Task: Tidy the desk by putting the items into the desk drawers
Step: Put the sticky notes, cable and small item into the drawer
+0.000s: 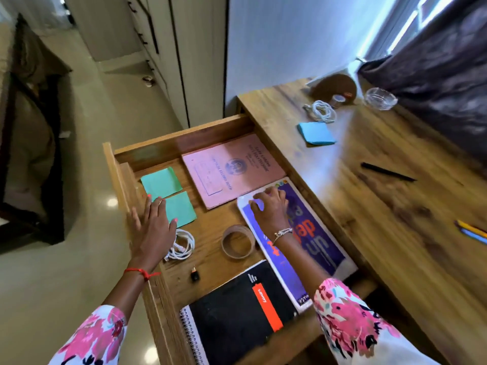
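The wooden drawer (168,150) is pulled out from the desk (382,206). Inside lie a pink record book (232,169), two green sticky-note pads (162,181), a white cable (184,246), a tape ring (238,241), a small black adapter (195,274), a black spiral notebook (237,312) and a purple-and-white book (311,248). My right hand (271,206) rests on the purple book's far end with fingers spread. My left hand (154,225) lies flat, fingers straight, over the nearer green pad (184,209) by the drawer's left wall.
On the desk top lie a blue sticky-note pad (316,133), a coiled white cable (320,110), a tape roll (337,100), a brown round object (333,88), a glass dish (379,98), a black pen (387,172) and coloured pencils (471,230). Dark curtain at right.
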{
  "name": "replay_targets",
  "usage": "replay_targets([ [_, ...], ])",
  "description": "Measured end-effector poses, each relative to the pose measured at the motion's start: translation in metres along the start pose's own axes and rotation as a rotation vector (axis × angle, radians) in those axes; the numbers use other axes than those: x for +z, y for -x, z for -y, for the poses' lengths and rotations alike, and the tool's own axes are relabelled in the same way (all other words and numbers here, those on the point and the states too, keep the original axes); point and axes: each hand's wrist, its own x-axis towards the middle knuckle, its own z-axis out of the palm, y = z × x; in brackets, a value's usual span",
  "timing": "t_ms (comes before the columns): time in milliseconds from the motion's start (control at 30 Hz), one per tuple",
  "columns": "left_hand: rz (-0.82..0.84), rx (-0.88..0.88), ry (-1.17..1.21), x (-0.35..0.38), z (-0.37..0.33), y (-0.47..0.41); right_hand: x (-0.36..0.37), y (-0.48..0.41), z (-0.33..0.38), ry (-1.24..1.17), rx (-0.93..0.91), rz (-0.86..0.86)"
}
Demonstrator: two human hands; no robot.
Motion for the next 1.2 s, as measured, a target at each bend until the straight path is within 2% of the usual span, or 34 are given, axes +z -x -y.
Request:
replay_targets([
  [67,0.041,0.068,0.079,0.001,-0.025,-0.003,-0.021,0.012,-0.017,-0.002,0.036,-0.046],
  [233,0.024,0.249,0.117,0.003,-0.088,-0.015,-0.069,0.030,-0.054,-0.013,0.098,-0.193],
  [433,0.036,0.337,0.127,0.009,-0.124,-0.023,-0.101,0.027,-0.084,-0.004,0.137,-0.305],
  [633,0.073,0.341,0.086,0.022,-0.119,-0.017,-0.094,0.017,-0.084,-0.021,0.075,-0.251],
  [867,0.150,0.211,0.154,0.034,-0.091,0.000,-0.032,0.024,-0.054,-0.062,-0.108,0.058],
  [933,0.151,0.189,0.169,0.036,-0.084,0.006,-0.020,0.025,-0.045,-0.088,-0.122,0.095],
  [1067,0.136,0.178,0.187,0.037,-0.075,0.010,-0.018,0.015,-0.033,-0.093,-0.183,0.077],
  [1200,0.119,0.182,0.219,0.032,-0.079,0.001,-0.040,-0.014,-0.033,-0.060,-0.219,-0.046],
])
